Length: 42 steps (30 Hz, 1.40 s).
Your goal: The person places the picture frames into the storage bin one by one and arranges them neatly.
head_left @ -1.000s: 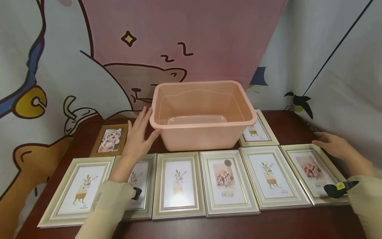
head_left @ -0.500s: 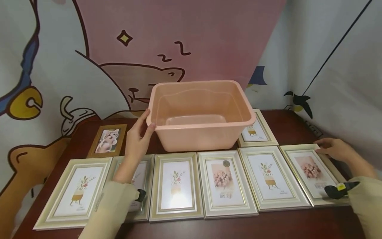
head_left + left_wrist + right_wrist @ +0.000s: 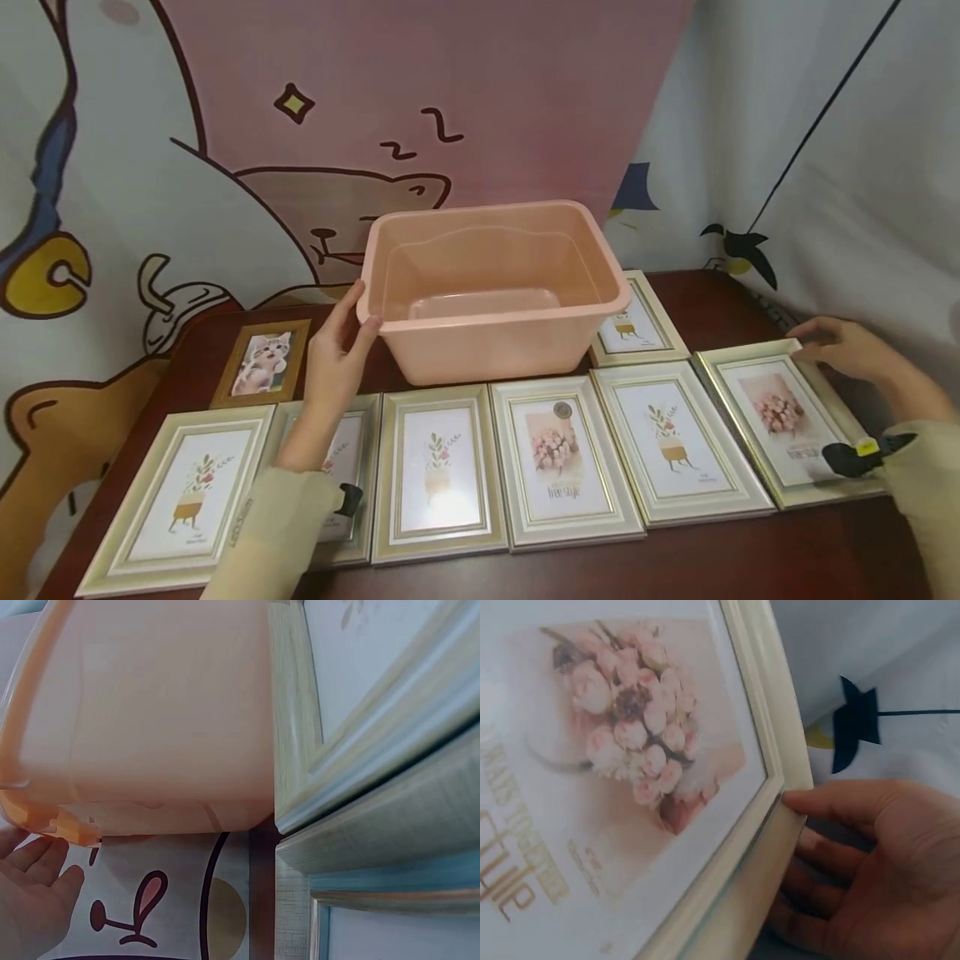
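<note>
A pink plastic basin [image 3: 491,350] stands behind a row of cream picture frames. My left hand [image 3: 333,367] grips its rim at the front left corner. In the left wrist view, the fingers of the left hand [image 3: 37,896] reach around the rim beside the basin wall [image 3: 172,712]. At the right end of the row, my right hand [image 3: 858,358] pinches the far right corner of a picture frame with a pink flower print [image 3: 780,408]. The right wrist view has the thumb of that hand [image 3: 907,862] on the frame's face [image 3: 772,761] and the fingers curled behind.
Several other picture frames lie flat side by side, among them a flower-pot print [image 3: 675,442]. A small brown frame with a cat photo [image 3: 262,364] lies at left. Another frame [image 3: 648,321] lies partly under the basin's overhang. A cartoon wall hanging [image 3: 525,100] rises behind the table.
My left hand has closed from spread fingers to a grip on the basin rim. The right hand has taken the frame's corner, and that frame has risen slightly. The view has shifted a little.
</note>
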### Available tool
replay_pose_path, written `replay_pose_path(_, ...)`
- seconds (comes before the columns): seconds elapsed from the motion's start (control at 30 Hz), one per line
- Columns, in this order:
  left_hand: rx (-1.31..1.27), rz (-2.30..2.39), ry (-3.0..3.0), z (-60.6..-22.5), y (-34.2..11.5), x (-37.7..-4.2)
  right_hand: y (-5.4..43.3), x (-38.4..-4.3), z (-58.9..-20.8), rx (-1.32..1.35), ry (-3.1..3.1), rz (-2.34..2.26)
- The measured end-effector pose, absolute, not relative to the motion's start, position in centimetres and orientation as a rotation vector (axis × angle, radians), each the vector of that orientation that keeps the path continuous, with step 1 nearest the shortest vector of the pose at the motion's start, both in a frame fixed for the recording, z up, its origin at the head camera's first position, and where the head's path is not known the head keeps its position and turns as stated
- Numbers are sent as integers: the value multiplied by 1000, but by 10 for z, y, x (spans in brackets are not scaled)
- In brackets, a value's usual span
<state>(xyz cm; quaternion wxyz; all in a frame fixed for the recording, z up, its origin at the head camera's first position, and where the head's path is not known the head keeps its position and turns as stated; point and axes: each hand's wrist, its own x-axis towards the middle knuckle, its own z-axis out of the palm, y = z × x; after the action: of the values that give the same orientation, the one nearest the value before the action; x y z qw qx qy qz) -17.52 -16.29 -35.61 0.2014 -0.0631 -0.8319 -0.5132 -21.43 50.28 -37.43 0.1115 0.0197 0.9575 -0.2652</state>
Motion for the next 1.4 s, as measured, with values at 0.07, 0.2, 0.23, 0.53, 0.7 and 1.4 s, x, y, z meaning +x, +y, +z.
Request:
replay_pose_path(0.07, -170, -1442, -2320, -356, -162, -174, 504, -216, -368, 71, 2809, -791)
replay_pose_path(0.2, -142, -1450, -2322, -358, -160, -171, 506, -219, -354, 70, 2834, -744)
replay_pose_path(0.23, -140, -1450, -2320, -359, -159, -170, 507, -219, -349, 56, 2847, -721)
replay_pose_path(0.53, -132, -1444, -2327, -355, -163, -171, 493, -205, -301, 70, 3055, -842)
replay_pose_path(0.7, -123, -1442, -2344, -355, -162, -171, 476, -192, -275, 51, 3178, -1023)
replay_pose_path(1.4, -114, -1520, -2327, -352, -157, -173, 408, -174, -230, 75, 3487, -1895)
